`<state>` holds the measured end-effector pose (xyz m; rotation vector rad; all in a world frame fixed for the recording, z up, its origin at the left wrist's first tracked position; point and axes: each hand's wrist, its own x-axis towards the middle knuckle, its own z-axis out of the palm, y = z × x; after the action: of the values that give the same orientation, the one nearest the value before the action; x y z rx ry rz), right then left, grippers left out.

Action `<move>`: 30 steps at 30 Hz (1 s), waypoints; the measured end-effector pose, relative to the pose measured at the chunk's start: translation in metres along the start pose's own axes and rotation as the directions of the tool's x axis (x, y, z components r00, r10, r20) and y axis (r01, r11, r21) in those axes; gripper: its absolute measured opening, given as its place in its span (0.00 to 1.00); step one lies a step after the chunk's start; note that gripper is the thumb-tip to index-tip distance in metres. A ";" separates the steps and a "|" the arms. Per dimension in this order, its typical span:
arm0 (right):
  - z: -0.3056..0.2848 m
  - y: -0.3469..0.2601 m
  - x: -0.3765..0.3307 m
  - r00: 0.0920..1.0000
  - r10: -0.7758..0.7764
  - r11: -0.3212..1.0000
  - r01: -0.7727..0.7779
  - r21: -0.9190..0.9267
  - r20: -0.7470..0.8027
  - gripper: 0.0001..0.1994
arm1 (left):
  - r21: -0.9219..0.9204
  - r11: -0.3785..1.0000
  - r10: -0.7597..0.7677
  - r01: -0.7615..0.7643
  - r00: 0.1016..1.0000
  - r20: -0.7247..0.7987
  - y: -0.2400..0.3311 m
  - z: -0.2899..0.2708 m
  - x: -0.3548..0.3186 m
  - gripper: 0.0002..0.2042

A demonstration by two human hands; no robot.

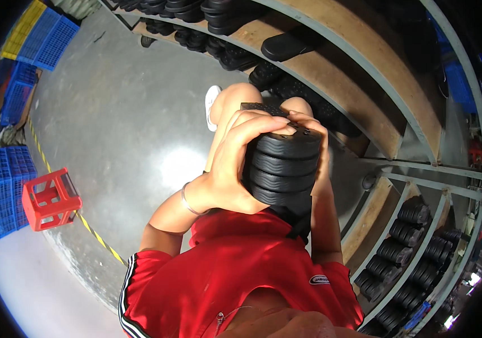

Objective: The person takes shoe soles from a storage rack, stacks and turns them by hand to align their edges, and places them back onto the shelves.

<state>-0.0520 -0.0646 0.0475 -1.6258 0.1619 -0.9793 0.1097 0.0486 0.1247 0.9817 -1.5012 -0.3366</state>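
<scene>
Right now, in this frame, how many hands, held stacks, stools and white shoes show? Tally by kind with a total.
Left hand and right hand: 2
Held stack of black soles: 1
Red stool: 1
White shoe: 1
Total: 5

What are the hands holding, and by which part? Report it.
A stack of black shoe soles: the left hand grips its left side, fingers over the top; the right hand holds its right side.
</scene>
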 end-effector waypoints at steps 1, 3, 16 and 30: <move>0.000 0.002 -0.002 0.999 0.035 0.999 -0.035 -0.017 -0.010 0.39 | -0.003 1.000 -0.005 0.005 1.000 0.001 -0.001 0.002 -0.002 0.44; 0.000 0.008 -0.002 1.000 -0.001 1.000 0.001 0.021 -0.001 0.38 | 0.027 1.000 0.005 -0.004 0.999 -0.039 -0.003 0.004 -0.006 0.43; 0.010 0.006 0.008 1.000 -0.014 1.000 0.014 -0.015 0.022 0.33 | 0.010 0.987 -0.152 0.158 0.966 -0.207 -0.050 0.012 -0.053 0.44; -0.019 0.013 0.017 0.987 -0.135 0.988 0.127 0.087 0.087 0.33 | 0.272 0.962 0.029 0.020 0.984 -0.175 -0.042 0.027 -0.033 0.40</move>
<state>-0.0485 -0.0930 0.0441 -1.6185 -0.0481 -0.9952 0.0972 0.0388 0.0674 1.1930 -1.4087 -0.0346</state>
